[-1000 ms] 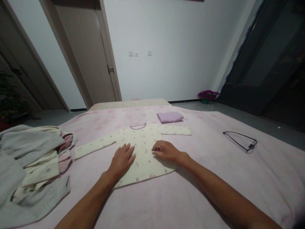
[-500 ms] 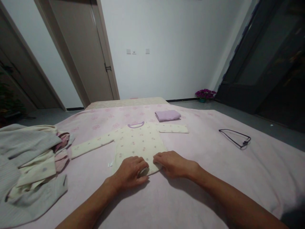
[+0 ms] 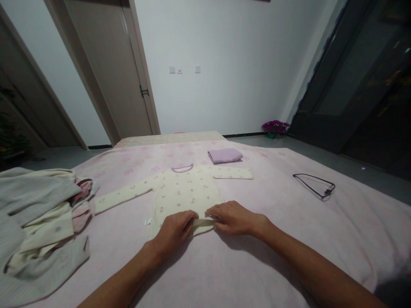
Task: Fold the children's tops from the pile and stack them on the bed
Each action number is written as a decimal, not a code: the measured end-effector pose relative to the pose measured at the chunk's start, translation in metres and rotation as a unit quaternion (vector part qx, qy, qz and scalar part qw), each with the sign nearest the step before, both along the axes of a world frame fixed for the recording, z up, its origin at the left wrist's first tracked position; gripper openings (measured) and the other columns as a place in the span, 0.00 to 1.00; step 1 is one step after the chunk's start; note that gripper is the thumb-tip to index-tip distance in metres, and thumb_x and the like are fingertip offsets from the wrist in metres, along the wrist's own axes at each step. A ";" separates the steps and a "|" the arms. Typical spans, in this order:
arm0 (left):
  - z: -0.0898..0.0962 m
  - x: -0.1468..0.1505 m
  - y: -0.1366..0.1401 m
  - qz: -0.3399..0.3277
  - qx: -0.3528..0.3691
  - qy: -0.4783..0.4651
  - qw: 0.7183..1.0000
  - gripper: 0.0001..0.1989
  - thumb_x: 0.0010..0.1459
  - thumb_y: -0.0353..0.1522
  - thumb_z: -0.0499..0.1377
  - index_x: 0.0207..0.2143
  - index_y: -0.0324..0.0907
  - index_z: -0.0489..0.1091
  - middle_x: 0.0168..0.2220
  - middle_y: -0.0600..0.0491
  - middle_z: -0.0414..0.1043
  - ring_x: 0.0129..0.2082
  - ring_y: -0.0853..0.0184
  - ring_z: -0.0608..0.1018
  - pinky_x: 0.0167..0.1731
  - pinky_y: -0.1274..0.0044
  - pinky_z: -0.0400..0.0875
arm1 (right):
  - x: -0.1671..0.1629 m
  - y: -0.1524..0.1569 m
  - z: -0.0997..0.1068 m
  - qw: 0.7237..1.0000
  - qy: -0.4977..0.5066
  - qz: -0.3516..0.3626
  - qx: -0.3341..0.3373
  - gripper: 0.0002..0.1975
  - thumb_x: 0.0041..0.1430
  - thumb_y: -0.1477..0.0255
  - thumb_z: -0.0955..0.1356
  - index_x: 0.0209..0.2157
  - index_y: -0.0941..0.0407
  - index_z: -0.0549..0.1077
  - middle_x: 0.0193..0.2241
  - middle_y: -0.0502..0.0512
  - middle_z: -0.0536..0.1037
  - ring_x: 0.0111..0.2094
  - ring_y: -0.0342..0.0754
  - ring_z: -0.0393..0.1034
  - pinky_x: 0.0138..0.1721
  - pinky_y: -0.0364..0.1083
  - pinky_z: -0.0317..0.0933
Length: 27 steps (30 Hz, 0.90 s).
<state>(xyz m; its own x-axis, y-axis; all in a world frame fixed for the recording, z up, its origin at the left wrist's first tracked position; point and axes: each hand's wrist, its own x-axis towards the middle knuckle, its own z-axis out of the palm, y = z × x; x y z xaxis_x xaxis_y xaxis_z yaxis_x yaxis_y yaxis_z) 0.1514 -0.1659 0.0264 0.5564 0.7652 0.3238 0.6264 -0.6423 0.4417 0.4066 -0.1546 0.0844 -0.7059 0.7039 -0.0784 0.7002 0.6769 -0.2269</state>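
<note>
A cream long-sleeved children's top (image 3: 183, 192) with small printed spots and a lilac neckline lies face up, its sleeves spread to both sides and its hem towards me. My left hand (image 3: 176, 226) pinches the left part of the hem between thumb and fingers. On the right part of the hem, my right hand (image 3: 233, 218) is closed on the fabric as well. Between the hands the hem is lifted slightly, and its inner side shows. A small white label sticks out at the top's left side.
Crumpled grey, cream and pink clothes (image 3: 41, 226) are heaped at the left, touching the left cuff. A folded lilac cloth (image 3: 224, 155) lies beyond the right sleeve. Black-framed glasses (image 3: 316, 186) rest at the right on the pink bedspread (image 3: 272, 265).
Both hands have closed on the hem, and its front edge has come up between them. The view has shifted very slightly; the other things lie as before.
</note>
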 end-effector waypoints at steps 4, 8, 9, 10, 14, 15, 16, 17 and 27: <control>-0.003 -0.001 0.004 -0.017 0.056 0.031 0.998 0.10 0.64 0.25 0.51 0.41 0.43 0.71 0.39 0.52 0.78 0.33 0.69 0.78 0.34 0.79 0.71 | 0.004 0.008 -0.007 1.000 0.020 -0.010 0.000 0.16 0.58 0.76 0.64 0.47 0.51 0.74 0.42 0.54 0.80 0.41 0.50 0.72 0.40 0.44 0.57; -0.005 0.003 0.004 -0.054 0.155 0.096 0.982 0.10 0.64 0.27 0.55 0.42 0.45 0.74 0.53 0.47 0.74 0.42 0.62 0.79 0.40 0.71 0.74 | 0.011 0.017 -0.016 0.999 0.032 -0.014 0.030 0.16 0.56 0.78 0.65 0.46 0.53 0.73 0.42 0.54 0.77 0.39 0.47 0.70 0.37 0.43 0.56; -0.004 0.005 0.003 -0.062 0.166 0.106 0.978 0.10 0.64 0.28 0.56 0.44 0.46 0.75 0.55 0.47 0.73 0.44 0.61 0.79 0.42 0.69 0.75 | 0.013 0.018 -0.018 0.999 0.030 -0.012 0.042 0.14 0.56 0.78 0.65 0.44 0.54 0.73 0.41 0.54 0.76 0.38 0.47 0.69 0.36 0.43 0.55; -0.003 0.007 0.002 -0.073 0.170 0.114 0.976 0.11 0.64 0.28 0.57 0.46 0.48 0.75 0.57 0.47 0.72 0.46 0.59 0.78 0.44 0.67 0.75 | 0.014 0.019 -0.021 0.998 0.025 -0.009 0.056 0.12 0.56 0.78 0.65 0.42 0.54 0.73 0.40 0.54 0.75 0.38 0.46 0.67 0.35 0.43 0.55; 0.001 0.012 -0.003 -0.102 0.160 0.121 0.974 0.12 0.65 0.32 0.58 0.50 0.48 0.74 0.60 0.45 0.69 0.52 0.57 0.76 0.49 0.64 0.74 | 0.020 0.017 -0.024 0.997 0.007 0.008 0.078 0.08 0.56 0.79 0.65 0.35 0.55 0.72 0.36 0.54 0.73 0.36 0.47 0.65 0.35 0.44 0.54; 0.002 0.013 -0.004 -0.102 0.155 0.122 0.975 0.12 0.66 0.33 0.58 0.50 0.48 0.74 0.60 0.45 0.68 0.53 0.57 0.76 0.50 0.63 0.74 | 0.022 0.016 -0.020 0.998 0.010 0.013 0.067 0.09 0.55 0.80 0.65 0.35 0.54 0.73 0.36 0.54 0.73 0.37 0.47 0.65 0.37 0.44 0.55; 0.003 0.013 -0.005 -0.102 0.150 0.122 0.976 0.12 0.66 0.33 0.57 0.50 0.48 0.74 0.61 0.45 0.68 0.54 0.56 0.75 0.50 0.63 0.73 | 0.024 0.014 -0.015 0.999 0.014 0.020 0.045 0.11 0.53 0.81 0.65 0.36 0.54 0.73 0.36 0.54 0.74 0.38 0.48 0.66 0.39 0.44 0.56; 0.003 0.014 -0.006 -0.102 0.144 0.123 0.977 0.12 0.66 0.33 0.57 0.50 0.48 0.75 0.61 0.45 0.67 0.54 0.56 0.75 0.51 0.63 0.73 | 0.026 0.014 -0.009 0.999 0.020 0.024 0.013 0.13 0.51 0.81 0.66 0.38 0.53 0.74 0.37 0.53 0.75 0.39 0.48 0.67 0.40 0.45 0.57; 0.013 0.022 -0.011 -0.102 0.107 0.153 0.977 0.14 0.67 0.35 0.56 0.54 0.51 0.70 0.64 0.45 0.64 0.55 0.54 0.74 0.50 0.61 0.74 | 0.013 0.099 0.007 0.986 0.131 -0.025 -0.098 0.15 0.58 0.74 0.66 0.46 0.57 0.78 0.43 0.56 0.81 0.42 0.50 0.74 0.44 0.45 0.64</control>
